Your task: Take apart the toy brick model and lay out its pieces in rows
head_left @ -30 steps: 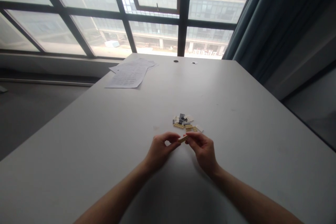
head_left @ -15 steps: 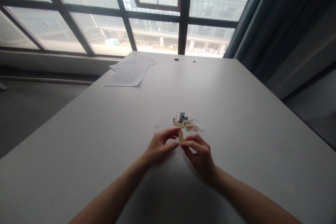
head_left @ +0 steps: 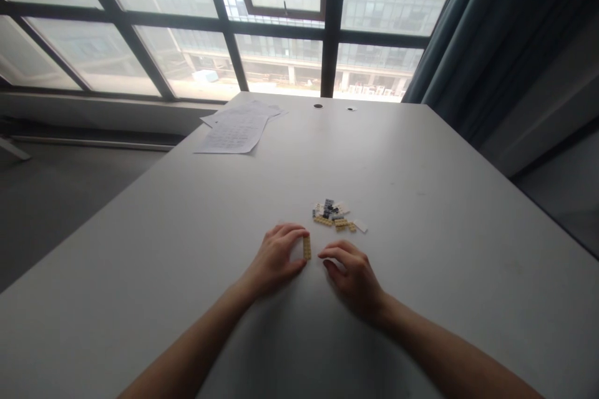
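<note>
So the left hand (head_left: 278, 259), just left of center in the lower half of the frame, has a tan studded brick (head_left: 307, 247) pinched by its ends, fingertips at the far end and thumb at the near one. The brick sits lengthwise up the frame with its studs showing; can't tell if it's touching the table or held slightly above it. The right hand (head_left: 353, 271) is just to the right, fingers loosely curled with a small gap to the thumb. I see nothing in it, though something tiny could be hidden.

For what it's worth, that end-to-end pinch looks like a good way to hold it: long sides and studs stay free for the other hand. I'd keep the squeeze light and even, since pressing harder at one end could make it twist, and I'd brace it against the table before pushing on it.

Just up from the hands, near center, there's a small pile of bricks (head_left: 329, 204) in gray, white and tan, with a flat white piece (head_left: 360, 225) at its right edge. Farther out, printed papers (head_left: 234, 137) lie on the white table (head_left: 140, 249) at upper left, and a blue-gray curtain (head_left: 468, 31) hangs at upper right.
</note>
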### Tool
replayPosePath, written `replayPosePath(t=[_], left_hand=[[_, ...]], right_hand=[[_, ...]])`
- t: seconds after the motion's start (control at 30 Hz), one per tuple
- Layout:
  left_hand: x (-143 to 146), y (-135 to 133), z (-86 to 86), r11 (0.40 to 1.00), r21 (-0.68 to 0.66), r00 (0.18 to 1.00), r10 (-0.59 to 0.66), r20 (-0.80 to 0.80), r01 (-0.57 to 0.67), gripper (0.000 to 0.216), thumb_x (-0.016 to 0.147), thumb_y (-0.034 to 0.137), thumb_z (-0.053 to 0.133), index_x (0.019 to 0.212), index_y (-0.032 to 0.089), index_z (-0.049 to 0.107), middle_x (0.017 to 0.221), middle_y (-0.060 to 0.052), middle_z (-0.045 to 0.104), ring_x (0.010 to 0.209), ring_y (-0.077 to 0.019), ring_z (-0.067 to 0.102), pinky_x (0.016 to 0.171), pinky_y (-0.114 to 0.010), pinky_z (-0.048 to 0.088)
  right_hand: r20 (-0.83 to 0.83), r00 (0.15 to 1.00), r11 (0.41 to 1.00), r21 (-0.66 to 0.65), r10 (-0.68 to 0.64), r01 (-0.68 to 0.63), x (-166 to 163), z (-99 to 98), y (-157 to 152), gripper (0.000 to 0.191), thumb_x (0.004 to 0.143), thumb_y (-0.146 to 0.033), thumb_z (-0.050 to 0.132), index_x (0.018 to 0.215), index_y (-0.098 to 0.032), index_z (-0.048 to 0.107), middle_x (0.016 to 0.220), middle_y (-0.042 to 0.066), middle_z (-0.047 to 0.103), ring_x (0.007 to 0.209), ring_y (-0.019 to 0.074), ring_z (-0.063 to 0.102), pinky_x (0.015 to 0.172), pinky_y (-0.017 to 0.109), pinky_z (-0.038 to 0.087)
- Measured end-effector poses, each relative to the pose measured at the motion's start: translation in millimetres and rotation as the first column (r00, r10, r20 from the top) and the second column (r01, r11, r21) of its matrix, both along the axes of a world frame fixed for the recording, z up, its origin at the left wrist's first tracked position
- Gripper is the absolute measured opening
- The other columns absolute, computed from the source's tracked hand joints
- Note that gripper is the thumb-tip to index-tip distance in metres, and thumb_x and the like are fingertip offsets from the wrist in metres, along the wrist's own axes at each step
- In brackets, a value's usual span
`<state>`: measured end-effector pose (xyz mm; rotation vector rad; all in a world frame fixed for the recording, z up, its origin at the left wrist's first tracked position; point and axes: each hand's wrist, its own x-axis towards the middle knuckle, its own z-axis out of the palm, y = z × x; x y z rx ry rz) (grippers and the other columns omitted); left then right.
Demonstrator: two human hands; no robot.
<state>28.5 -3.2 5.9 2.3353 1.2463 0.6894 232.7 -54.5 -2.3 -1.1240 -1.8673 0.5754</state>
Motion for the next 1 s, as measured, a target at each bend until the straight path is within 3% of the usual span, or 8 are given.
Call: replayPosePath(t=[0.1, 0.2, 0.37, 0.5, 0.67, 0.83, 0.9, 1.0], left_hand=[[-4.0, 2.2, -5.6, 1.0, 0.007, 0.997, -0.013, -0.078, 0.013, 0.049, 0.067, 0.019, 0.065, 0.116, 0.023, 0.06, 0.127, -0.008, 0.058, 0.126, -0.0311, 0.044, 0.11, -0.052, 0.027], [-5.4, 1.4, -8.2, 0.999, -0.011, 0.991, -0.034, -0.13, 0.032, 0.056, 0.069, 0.021, 0.064, 0.124, 0.023, 0.055, 0.134, -0.008, 0.052, 0.131, -0.0321, 0.038, 0.113, -0.056, 0.019], [-4.2, -2.2, -5.6, 1.0, 0.005, 0.981, 0.002, -0.196, -0.001, 0.049, 0.077, 0.037, 0.064, 0.124, 0.023, 0.055, 0.136, -0.009, 0.051, 0.133, -0.0328, 0.035, 0.113, -0.057, 0.018], [-4.0, -1.7, -5.2, 1.0, 0.022, 0.978, 0.019, -0.209, -0.015, 0.043, 0.079, 0.036, 0.063, 0.12, 0.025, 0.059, 0.135, -0.007, 0.052, 0.132, -0.0324, 0.036, 0.112, -0.058, 0.019], [-5.2, 0.1, -7.0, 1.0, 0.028, 0.977, 0.013, -0.214, -0.007, 0.046, 0.079, 0.035, 0.062, 0.123, 0.025, 0.056, 0.136, -0.008, 0.051, 0.133, -0.0321, 0.036, 0.112, -0.058, 0.019], [-6.7, 0.8, -8.9, 0.999, 0.041, 0.977, 0.013, -0.211, -0.004, 0.046, 0.079, 0.036, 0.063, 0.123, 0.025, 0.057, 0.135, -0.008, 0.052, 0.132, -0.0327, 0.036, 0.111, -0.059, 0.02], [-7.5, 1.3, -9.5, 0.999, 0.046, 0.978, 0.009, -0.208, 0.0, 0.044, 0.079, 0.035, 0.063, 0.122, 0.026, 0.058, 0.135, -0.007, 0.052, 0.132, -0.0332, 0.037, 0.11, -0.06, 0.021], [-5.9, 1.4, -7.6, 0.997, 0.083, 0.99, 0.013, -0.141, -0.001, 0.047, 0.079, 0.035, 0.065, 0.125, 0.026, 0.056, 0.134, -0.008, 0.052, 0.131, -0.0331, 0.038, 0.109, -0.059, 0.024]], right_hand=[[0.219, 0.97, 0.994, 0.045, -0.106, 0.098, 6.0, 4.9, 13.4, 0.021, 0.084, -0.013, 0.059, 0.1, -0.02, 0.069, 0.093, 0.007, 0.064, 0.092, 0.0222, 0.056, 0.086, 0.036, 0.046], [0.429, 0.885, 0.984, 0.062, -0.179, 0.169, 8.7, 11.5, 31.3, 0.026, 0.085, -0.017, 0.06, 0.11, -0.02, 0.067, 0.096, 0.008, 0.063, 0.094, 0.0248, 0.052, 0.087, 0.039, 0.043], [0.583, 0.788, 0.978, 0.068, -0.2, 0.197, 1.9, 13.7, 47.5, 0.024, 0.089, -0.021, 0.056, 0.11, -0.023, 0.066, 0.097, 0.007, 0.062, 0.093, 0.0238, 0.051, 0.083, 0.036, 0.04], [0.614, 0.764, 0.979, 0.102, -0.2, 0.175, -2.2, 7.7, 46.2, 0.019, 0.093, -0.022, 0.05, 0.1, -0.023, 0.068, 0.096, 0.006, 0.062, 0.093, 0.0225, 0.05, 0.082, 0.035, 0.037], [0.597, 0.768, 0.971, 0.102, -0.234, 0.217, -1.5, 3.6, 47.3, 0.01, 0.089, -0.024, 0.057, 0.09, -0.022, 0.067, 0.095, 0.005, 0.062, 0.094, 0.0224, 0.05, 0.083, 0.034, 0.035], [0.633, 0.733, 0.968, 0.131, -0.248, 0.214, -1.4, 2.4, 50.5, 0.015, 0.091, -0.021, 0.053, 0.084, -0.021, 0.067, 0.092, 0.007, 0.063, 0.092, 0.0233, 0.05, 0.08, 0.035, 0.036], [0.601, 0.759, 0.967, 0.121, -0.25, 0.222, -0.3, 4.0, 49.4, 0.015, 0.091, -0.019, 0.052, 0.084, -0.019, 0.066, 0.092, 0.008, 0.064, 0.092, 0.0232, 0.051, 0.081, 0.035, 0.037], [0.418, 0.882, 0.973, 0.023, -0.218, 0.23, 2.2, 9.7, 42.9, 0.012, 0.089, -0.014, 0.054, 0.085, -0.018, 0.064, 0.089, 0.006, 0.066, 0.089, 0.021, 0.054, 0.081, 0.033, 0.039]])
